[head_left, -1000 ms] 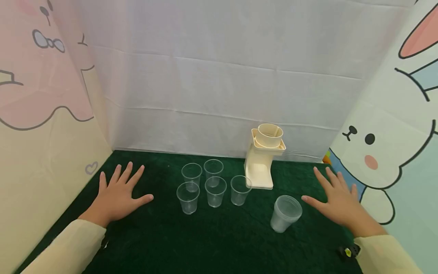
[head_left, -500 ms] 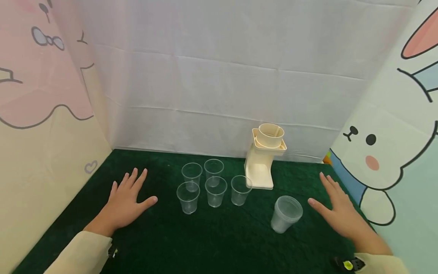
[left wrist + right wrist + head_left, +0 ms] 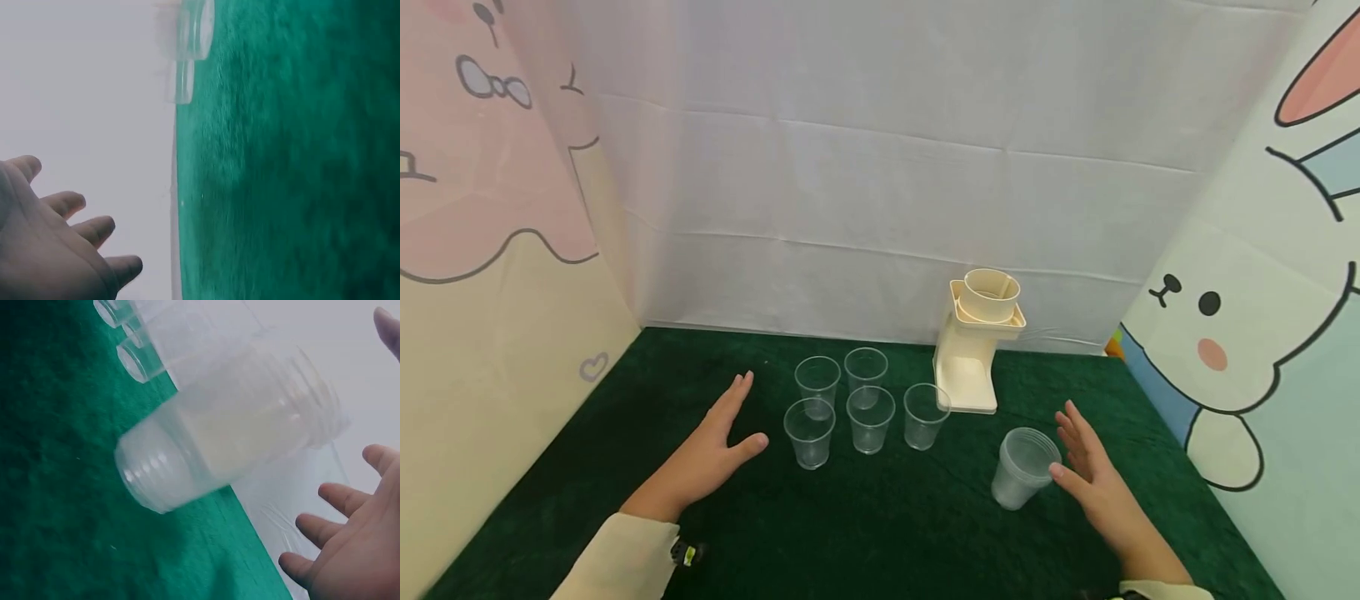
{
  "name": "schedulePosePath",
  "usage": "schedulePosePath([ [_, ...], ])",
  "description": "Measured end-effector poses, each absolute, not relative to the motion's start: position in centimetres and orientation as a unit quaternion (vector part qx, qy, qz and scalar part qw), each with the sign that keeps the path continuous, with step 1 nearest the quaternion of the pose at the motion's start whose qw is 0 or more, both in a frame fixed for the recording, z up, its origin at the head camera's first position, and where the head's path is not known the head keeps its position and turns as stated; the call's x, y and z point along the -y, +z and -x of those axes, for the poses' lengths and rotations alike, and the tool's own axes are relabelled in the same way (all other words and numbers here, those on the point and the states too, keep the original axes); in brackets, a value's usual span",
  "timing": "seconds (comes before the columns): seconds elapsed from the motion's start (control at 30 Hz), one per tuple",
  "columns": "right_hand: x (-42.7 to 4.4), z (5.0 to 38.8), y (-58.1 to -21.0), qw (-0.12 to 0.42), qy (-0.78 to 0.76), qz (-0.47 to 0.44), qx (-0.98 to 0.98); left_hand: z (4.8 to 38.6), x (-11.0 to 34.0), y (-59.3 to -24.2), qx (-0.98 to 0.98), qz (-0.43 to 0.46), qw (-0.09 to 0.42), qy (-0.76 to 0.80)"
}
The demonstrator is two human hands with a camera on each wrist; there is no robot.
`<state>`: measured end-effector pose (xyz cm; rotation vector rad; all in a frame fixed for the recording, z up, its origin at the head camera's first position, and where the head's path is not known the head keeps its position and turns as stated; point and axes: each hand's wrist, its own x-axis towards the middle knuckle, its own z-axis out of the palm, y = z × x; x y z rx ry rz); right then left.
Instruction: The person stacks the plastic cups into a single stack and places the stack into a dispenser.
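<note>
A stack of nested clear plastic cups (image 3: 1022, 471) stands on the green cloth at the right. Beside it is my right hand (image 3: 1093, 475), fingers extended, thumb near the stack's rim; the right wrist view shows a gap between fingers and the stack (image 3: 206, 431). Several single clear cups stand upright in a group at the middle, among them a front left cup (image 3: 810, 437) and a right cup (image 3: 923, 421). Left of that group my left hand (image 3: 703, 458) hovers with straight fingers and holds nothing; its spread fingers show in the left wrist view.
A cream-coloured stand with a round ring on top (image 3: 973, 350) stands at the back, right of the single cups. Behind the green cloth (image 3: 850, 533) hangs a white curtain (image 3: 820, 183). Printed cartoon panels border the left and right sides.
Both hands have moved inward: the left toward the single cups, the right toward the cup stack. Their spread fingers have drawn closer together. Cups and stand have stayed in place.
</note>
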<state>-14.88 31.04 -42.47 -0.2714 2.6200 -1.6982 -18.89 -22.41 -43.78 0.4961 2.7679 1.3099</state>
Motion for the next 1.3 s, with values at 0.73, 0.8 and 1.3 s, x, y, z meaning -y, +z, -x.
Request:
schedulePosePath([
  [0.73,-28.1,14.7,-44.5,-0.024,-0.608,0.033,-0.793,19.6,18.5,-46.0,-0.822,-0.152,0.028,0.549],
  [0.8,-28.0,14.7,-44.5,-0.023,-0.606,0.024,-0.795,19.8,18.3,-46.2,-0.819,-0.152,0.037,0.552],
  [1.3,-27.9,14.6,-45.0,-0.033,-0.605,0.014,-0.795,20.1,16.9,-46.3,-0.812,-0.158,0.048,0.560],
])
